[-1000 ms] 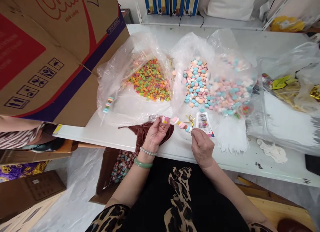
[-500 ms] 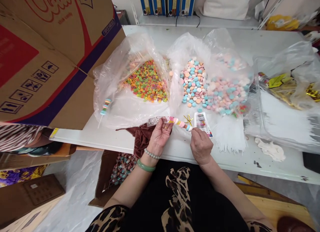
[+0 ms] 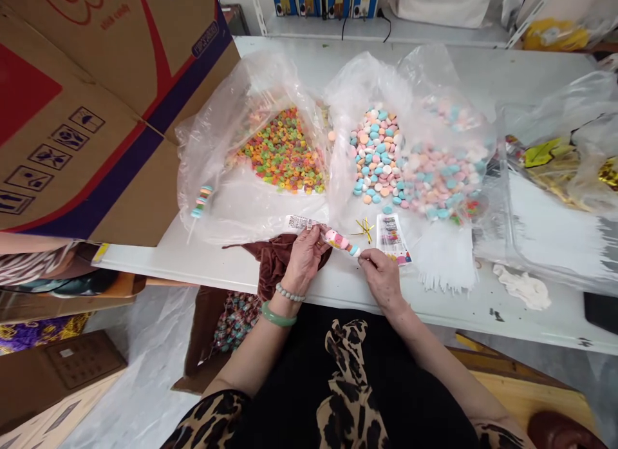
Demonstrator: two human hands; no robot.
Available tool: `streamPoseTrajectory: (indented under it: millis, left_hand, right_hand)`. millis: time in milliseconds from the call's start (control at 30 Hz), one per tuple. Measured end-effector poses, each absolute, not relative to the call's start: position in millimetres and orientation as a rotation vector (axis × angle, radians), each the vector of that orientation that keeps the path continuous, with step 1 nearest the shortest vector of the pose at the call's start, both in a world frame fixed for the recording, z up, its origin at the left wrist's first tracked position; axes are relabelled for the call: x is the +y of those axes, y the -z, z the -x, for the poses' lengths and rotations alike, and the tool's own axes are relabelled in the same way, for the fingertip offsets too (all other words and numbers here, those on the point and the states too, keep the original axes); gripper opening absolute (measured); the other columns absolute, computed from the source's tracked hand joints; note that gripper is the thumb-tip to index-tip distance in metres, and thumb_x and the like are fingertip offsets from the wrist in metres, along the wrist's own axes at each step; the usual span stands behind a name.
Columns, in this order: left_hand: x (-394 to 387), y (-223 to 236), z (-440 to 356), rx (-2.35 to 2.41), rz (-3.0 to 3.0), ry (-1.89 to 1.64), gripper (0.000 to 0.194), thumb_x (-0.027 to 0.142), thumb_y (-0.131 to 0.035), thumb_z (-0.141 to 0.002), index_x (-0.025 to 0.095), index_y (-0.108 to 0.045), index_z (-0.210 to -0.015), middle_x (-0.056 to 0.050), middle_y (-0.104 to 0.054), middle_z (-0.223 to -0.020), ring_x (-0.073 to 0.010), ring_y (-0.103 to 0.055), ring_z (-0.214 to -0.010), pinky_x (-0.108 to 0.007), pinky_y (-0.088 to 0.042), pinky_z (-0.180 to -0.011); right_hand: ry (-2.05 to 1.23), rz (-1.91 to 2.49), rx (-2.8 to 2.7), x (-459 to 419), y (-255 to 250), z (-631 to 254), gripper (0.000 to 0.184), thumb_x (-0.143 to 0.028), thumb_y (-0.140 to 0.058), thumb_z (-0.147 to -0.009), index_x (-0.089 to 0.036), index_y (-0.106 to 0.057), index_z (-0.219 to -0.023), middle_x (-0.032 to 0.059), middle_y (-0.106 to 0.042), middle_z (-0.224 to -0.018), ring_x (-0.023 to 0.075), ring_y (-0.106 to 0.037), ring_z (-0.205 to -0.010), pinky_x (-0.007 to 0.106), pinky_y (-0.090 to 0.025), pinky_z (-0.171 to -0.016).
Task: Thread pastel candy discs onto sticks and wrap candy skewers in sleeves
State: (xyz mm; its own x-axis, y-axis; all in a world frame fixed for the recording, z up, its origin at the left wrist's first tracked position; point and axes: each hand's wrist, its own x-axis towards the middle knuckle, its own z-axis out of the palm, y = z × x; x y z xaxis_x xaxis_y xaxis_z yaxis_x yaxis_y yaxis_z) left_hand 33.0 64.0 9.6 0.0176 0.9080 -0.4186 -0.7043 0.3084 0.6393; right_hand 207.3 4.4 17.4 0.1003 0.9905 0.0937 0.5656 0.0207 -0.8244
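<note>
Over the last second the candy stick (image 3: 340, 242) had been drawn closer in over the surface (image 3: 347, 283), pinched between the left hand (image 3: 305, 257) and the right hand (image 3: 381, 276), its sleeve seemingly pulled further on.

Both hands, left hand (image 3: 304, 259) and right hand (image 3: 381, 278), pinch a candy skewer (image 3: 340, 242) above the white table (image 3: 338, 285).
</note>
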Motion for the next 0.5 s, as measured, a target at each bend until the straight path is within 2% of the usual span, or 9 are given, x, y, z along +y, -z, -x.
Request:
streamPoseTrajectory:
  millis: [100, 200, 333, 400, 500]
  left_hand:
    - [63.4, -11.7, -31.4, 0.831, -0.326, -1.222, 0.022, 0.033, -0.076, -0.073, 0.015, -0.065, -0.08, -0.003, -0.068, -0.083, -0.017, -0.067, -0.079, -0.028, -0.055, -0.072]
    - [63.7, -12.6, -26.8, 0.788, -0.276, -1.147, 0.024, 0.036, -0.072, -0.077, 0.014, -0.065, -0.084, -0.006, -0.069, -0.084, -0.02, -0.069, -0.082, -0.03, -0.055, -0.074]
    - [61.8, -14.0, -24.4, 0.812, -0.225, -1.086, 0.031, 0.04, -0.065, -0.083, 0.012, -0.065, -0.097, -0.011, -0.071, -0.089, -0.0219, -0.07, -0.087, -0.033, -0.055, -0.078]
    - [59.8, -13.9, -27.4, 0.817, -0.243, -1.099, 0.025, 0.033, -0.069, -0.081, 0.012, -0.066, -0.095, -0.01, -0.071, -0.089, -0.0206, -0.07, -0.085, -0.032, -0.055, -0.078]
    - [57.4, -11.2, -32.7, 0.802, -0.277, -1.11, 0.025, 0.027, -0.075, -0.075, 0.012, -0.067, -0.093, -0.008, -0.071, -0.089, -0.0208, -0.069, -0.086, -0.032, -0.055, -0.078]
  right_hand:
    - [-1.254, 1.649, -1.258, 7.7, -18.7, -205.4, 0.008, -0.027, -0.056, -0.072, -0.022, -0.057, -0.067, -0.0044, -0.051, -0.05, 0.0133, -0.048, -0.047, 0.025, -0.039, -0.046]
    - [-1.602, 1.536, -0.946, 7.8, -18.7, -202.7, 0.012, -0.031, -0.06, -0.066, -0.021, -0.054, -0.068, -0.0042, -0.055, -0.055, 0.0106, -0.044, -0.04, 0.022, -0.033, -0.036]
    - [-1.419, 1.66, -1.011, 5.3, -18.6, -200.3, 0.007, -0.028, -0.058, -0.067, -0.022, -0.054, -0.065, -0.0062, -0.049, -0.046, 0.0113, -0.044, -0.039, 0.022, -0.035, -0.037]
    - [-1.288, 1.728, -1.134, 4.3, -18.5, -200.2, 0.006, -0.026, -0.056, -0.071, -0.022, -0.055, -0.066, -0.0065, -0.048, -0.044, 0.0122, -0.047, -0.041, 0.023, -0.038, -0.041]
    - [-1.22, 1.752, -1.259, 3.1, -18.3, -199.9, 0.009, -0.025, -0.055, -0.074, -0.022, -0.057, -0.066, -0.0053, -0.055, -0.052, 0.0114, -0.05, -0.046, 0.023, -0.039, -0.047]
